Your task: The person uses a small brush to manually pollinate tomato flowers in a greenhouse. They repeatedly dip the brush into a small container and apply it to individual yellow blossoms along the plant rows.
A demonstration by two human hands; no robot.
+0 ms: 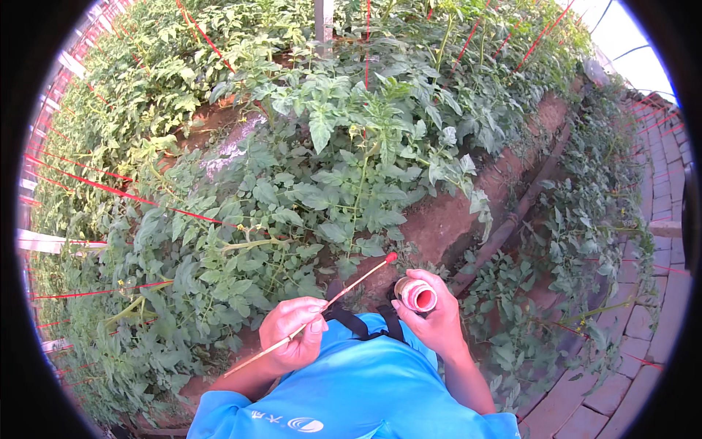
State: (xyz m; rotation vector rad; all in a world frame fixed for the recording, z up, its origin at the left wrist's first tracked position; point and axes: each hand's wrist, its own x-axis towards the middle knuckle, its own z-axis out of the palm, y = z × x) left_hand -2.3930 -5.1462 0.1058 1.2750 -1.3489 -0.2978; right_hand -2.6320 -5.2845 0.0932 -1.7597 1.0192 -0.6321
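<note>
Between thumb and fingers, my left hand (293,333) grips a thin wooden stick (279,344). Its far end, pointing up and to the right, carries a red tip (391,257). My right hand (433,318) is closed around a small open jar (415,294), whose mouth faces the camera and shows red inside. The red tip is above and left of the jar, apart from it. Tomato plants (351,181) with green leaves and small yellow flowers stand just beyond both hands.
Red strings (203,218) run among the plants, some slanting up. A post (323,24) rises at the top. Bare soil (444,225) and a dark pipe (502,233) lie to the right, with more plants and a brick-like paved strip (609,392) at the far right.
</note>
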